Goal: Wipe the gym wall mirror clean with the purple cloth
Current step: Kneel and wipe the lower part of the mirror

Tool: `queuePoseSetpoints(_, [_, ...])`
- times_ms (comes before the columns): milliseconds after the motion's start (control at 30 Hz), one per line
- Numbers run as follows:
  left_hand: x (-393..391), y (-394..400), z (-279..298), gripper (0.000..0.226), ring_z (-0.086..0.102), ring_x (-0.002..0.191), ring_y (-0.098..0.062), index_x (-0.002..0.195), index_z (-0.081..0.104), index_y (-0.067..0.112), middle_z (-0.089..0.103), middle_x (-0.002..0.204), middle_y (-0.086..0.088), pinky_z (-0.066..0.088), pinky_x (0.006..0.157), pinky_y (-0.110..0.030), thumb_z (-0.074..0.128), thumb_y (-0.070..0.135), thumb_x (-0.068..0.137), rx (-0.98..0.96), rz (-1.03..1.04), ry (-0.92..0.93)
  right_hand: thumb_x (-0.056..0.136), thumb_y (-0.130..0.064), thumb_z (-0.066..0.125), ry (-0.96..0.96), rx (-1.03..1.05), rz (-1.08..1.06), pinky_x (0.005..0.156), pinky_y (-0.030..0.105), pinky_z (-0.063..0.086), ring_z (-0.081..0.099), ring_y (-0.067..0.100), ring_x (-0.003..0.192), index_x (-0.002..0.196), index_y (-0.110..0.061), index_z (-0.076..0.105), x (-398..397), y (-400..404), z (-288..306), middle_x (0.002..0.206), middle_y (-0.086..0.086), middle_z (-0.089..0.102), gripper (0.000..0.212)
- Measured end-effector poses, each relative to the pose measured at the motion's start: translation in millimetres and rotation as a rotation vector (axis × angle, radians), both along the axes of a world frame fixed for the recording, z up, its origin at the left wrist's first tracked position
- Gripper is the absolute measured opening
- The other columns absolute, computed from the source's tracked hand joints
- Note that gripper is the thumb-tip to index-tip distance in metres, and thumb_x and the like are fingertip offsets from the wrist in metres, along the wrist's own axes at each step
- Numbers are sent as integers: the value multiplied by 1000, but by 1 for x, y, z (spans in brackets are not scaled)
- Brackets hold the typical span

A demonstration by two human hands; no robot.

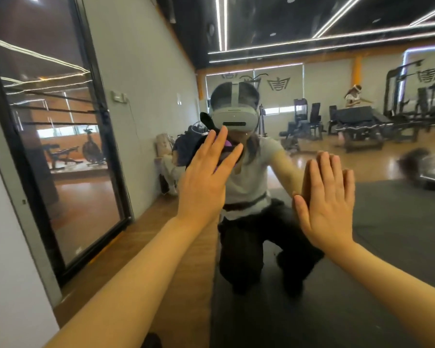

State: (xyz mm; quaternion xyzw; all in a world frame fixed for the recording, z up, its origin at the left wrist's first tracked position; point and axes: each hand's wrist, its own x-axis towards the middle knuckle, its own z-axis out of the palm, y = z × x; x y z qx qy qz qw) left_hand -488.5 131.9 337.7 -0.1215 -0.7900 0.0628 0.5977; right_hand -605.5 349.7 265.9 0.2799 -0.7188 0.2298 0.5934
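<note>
We read no brand name or legible lettering; only dark emblem-like motifs, three that we can count, show in reflection on the pale blinds of the far wall. Two bare hands meet the large gym wall mirror (362, 109). Our left hand (206, 182) lies flat, its fingers (217, 146) straight and slightly spread, pressing the purple cloth (227, 146) against the glass; of this cloth only one small patch shows, between the index and middle fingers and mostly hidden under the palm. Our right hand (329, 204) is flat too, fingers straight and close together, thumb apart, touching the mirror well to the right of the cloth and holding nothing. The mirror returns one kneeling person in a grey headset (235, 116), pale T-shirt and dark trousers. One black-framed glass door (60, 151) stands at left, reflecting an exercise bike. Several dark weight machines (362, 126) appear in the reflected room.
</note>
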Motion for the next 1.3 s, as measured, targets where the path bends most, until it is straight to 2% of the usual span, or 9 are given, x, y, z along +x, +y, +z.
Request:
queuePoseSetpoints(200, [-1,1,-11,52,22,149,-33,143,51,11,34,156,-19,25,118,-42,57,-5,94,-2,-3,8,103,-41,31,35,-1,-38,124,49,2,3,28,154,156,-3,19,-5,-2,-2,164,14,9,67])
queuePoseSetpoints(333, [6,0,-70,55,12,151,-25,145,48,12,29,158,-16,15,123,-34,54,-4,93,-101,-12,-89,103,-39,32,55,-13,-47,124,49,1,2,28,154,156,-1,21,-7,-4,-3,164,17,12,66])
queuePoseSetpoints(433, [19,-2,-107,64,11,150,-25,148,37,17,22,160,-14,19,119,-43,52,-2,89,-203,23,-210,104,-40,29,71,-16,-43,124,51,2,3,30,154,156,0,21,-7,-4,-3,163,20,15,66])
queuePoseSetpoints(700, [25,-4,-66,49,31,144,-42,147,39,11,27,159,-19,35,110,-60,33,30,103,277,136,-4,105,-43,28,88,-25,-46,124,50,1,10,34,153,157,-1,21,-10,-5,-3,164,20,16,67])
queuePoseSetpoints(767, [21,1,-92,47,24,146,-37,149,34,15,29,158,-19,35,110,-55,40,24,103,219,171,9,105,-43,28,89,-23,-42,124,48,-1,10,34,153,157,-1,20,-10,-4,-3,164,19,15,67])
queuePoseSetpoints(933, [36,6,-152,82,18,145,-22,147,42,15,28,156,-14,44,99,-42,77,-2,75,30,180,-191,104,-41,30,85,-20,-28,124,48,-2,8,34,153,157,-1,20,-9,-4,-3,164,20,16,67])
queuePoseSetpoints(1033, [32,14,-114,61,14,147,-25,152,30,21,23,160,-12,41,108,-58,52,20,95,169,162,-152,105,-41,30,73,-17,-37,124,48,-2,7,33,154,157,0,21,-10,-3,-3,164,20,15,67])
queuePoseSetpoints(1133, [20,25,-34,59,14,150,-31,151,35,15,18,162,-11,23,119,-59,22,42,100,376,154,-96,105,-41,29,77,-20,-33,124,49,-1,4,30,154,156,0,21,-11,-3,-3,164,20,15,66])
queuePoseSetpoints(1300, [1,30,-22,51,10,151,-29,151,37,16,18,163,-14,12,123,-47,35,25,101,309,159,-10,105,-41,30,74,-16,-11,124,50,2,11,35,153,157,-1,21,-11,-3,-4,164,20,17,66])
